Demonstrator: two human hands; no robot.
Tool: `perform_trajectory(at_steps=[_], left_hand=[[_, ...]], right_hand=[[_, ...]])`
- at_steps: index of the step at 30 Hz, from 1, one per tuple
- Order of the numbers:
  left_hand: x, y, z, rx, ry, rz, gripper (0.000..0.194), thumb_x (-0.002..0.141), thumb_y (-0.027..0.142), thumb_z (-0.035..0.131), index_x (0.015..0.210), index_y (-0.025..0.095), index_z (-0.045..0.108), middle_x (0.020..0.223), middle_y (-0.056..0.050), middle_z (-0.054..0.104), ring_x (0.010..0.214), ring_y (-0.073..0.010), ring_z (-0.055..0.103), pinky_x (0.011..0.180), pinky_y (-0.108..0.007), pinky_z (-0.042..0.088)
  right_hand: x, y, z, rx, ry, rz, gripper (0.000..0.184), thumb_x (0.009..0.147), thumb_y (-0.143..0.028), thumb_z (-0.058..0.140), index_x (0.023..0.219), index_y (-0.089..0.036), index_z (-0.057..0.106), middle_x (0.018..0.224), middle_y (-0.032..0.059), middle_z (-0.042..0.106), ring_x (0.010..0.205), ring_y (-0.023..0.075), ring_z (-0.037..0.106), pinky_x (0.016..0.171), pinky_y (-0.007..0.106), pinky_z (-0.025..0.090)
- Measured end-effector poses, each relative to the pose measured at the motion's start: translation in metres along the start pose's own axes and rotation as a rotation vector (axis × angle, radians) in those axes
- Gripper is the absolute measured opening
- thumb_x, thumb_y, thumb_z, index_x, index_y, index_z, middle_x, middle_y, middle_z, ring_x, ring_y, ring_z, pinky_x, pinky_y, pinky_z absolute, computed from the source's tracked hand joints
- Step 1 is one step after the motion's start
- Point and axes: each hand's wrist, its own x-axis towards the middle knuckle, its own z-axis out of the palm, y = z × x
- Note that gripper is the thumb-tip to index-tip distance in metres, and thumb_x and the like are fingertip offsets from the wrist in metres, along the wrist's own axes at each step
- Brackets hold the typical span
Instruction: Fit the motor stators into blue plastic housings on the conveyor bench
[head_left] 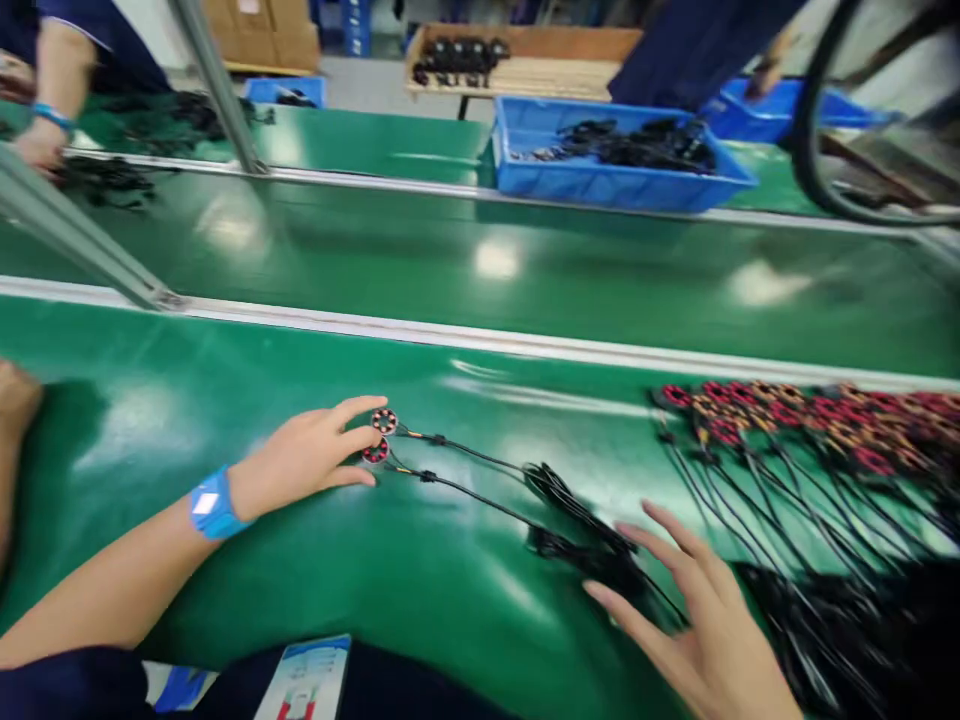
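Two small round motor stators with copper and red windings lie one above the other on the green bench, the upper stator [385,421] and the lower stator [376,452]. My left hand [319,447], fingers apart, rests its fingertips at them; the thumb stands off below. From each stator a black cable [480,490] runs right to a tied cable bundle [574,510]. Over the right end of these bundles, my right hand [694,605] is spread, with thumb and fingers apart and nothing gripped between them.
At right lies a pile of similar stators [787,410] with dark cables [810,510] trailing toward me. Beyond the metal rail [420,327], a blue bin [600,180] holds black parts. A metal post [82,230] rises at left. Another person's hand [41,145] is at the far left.
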Motion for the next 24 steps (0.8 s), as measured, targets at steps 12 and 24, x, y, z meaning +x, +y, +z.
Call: perform_trajectory(at_steps=[12,24], left_hand=[[0.014,0.001,0.005,0.034,0.021,0.168,0.038,0.107,0.046,0.038,0.105,0.027,0.07,0.145,-0.002,0.059,0.121,-0.0208,0.064,0.096,-0.034,0.051],[0.077,0.024,0.013,0.017,0.017,0.267,0.04,0.105,0.046,0.034,0.107,0.023,0.067,0.143,-0.005,0.061,0.112,-0.0248,0.067,0.093,-0.04,0.054]], right_hand=[[0.019,0.026,0.007,-0.305,-0.009,-0.45,0.025,0.096,-0.047,0.066,0.101,-0.023,0.071,0.105,0.0075,0.067,0.1,0.0236,0.067,0.091,0.037,0.056],[0.038,0.059,-0.017,-0.485,0.165,-0.318,0.034,0.099,-0.053,0.06,0.101,-0.02,0.069,0.125,0.0148,0.066,0.116,0.0301,0.063,0.102,0.047,0.05]])
